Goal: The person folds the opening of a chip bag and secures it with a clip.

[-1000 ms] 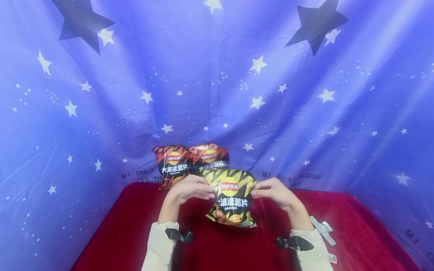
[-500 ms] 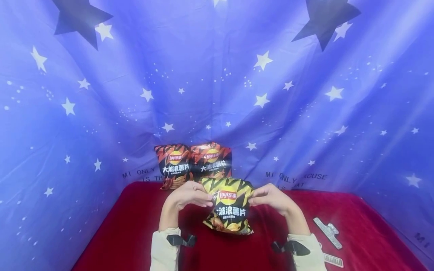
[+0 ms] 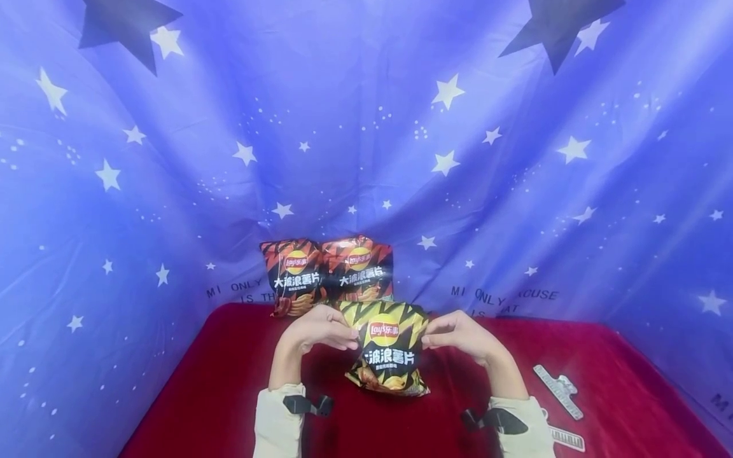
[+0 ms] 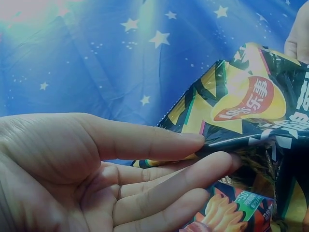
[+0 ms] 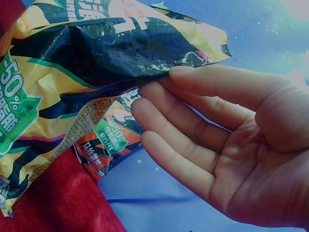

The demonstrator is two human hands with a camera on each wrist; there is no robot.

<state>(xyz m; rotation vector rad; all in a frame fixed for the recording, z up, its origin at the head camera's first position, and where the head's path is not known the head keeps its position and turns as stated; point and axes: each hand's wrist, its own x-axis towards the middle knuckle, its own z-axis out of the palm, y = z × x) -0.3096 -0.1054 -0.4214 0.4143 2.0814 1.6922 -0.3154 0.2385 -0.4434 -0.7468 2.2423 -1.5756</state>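
Note:
A yellow and black bag of Lay's chips (image 3: 390,346) stands upright in the middle of the head view, its logo facing me. My left hand (image 3: 325,329) pinches its left edge, and my right hand (image 3: 460,336) pinches the right edge. In the left wrist view the thumb (image 4: 159,143) lies on the front of the bag, with the fingers at its back. The right wrist view has the thumb (image 5: 217,82) on the edge of the bag (image 5: 96,53) and the other fingers behind it.
Two red and black chip bags (image 3: 294,273) (image 3: 359,270) stand side by side at the back against the blue star curtain (image 3: 366,127). Right of my right forearm, a clip (image 3: 558,389) and a ruler-like white piece (image 3: 567,437) lie on the red cloth (image 3: 229,381).
Both hands have brought the yellow bag a little lower and nearer in the head view, then held it almost still. The camera has shifted slightly, showing more of the items at right.

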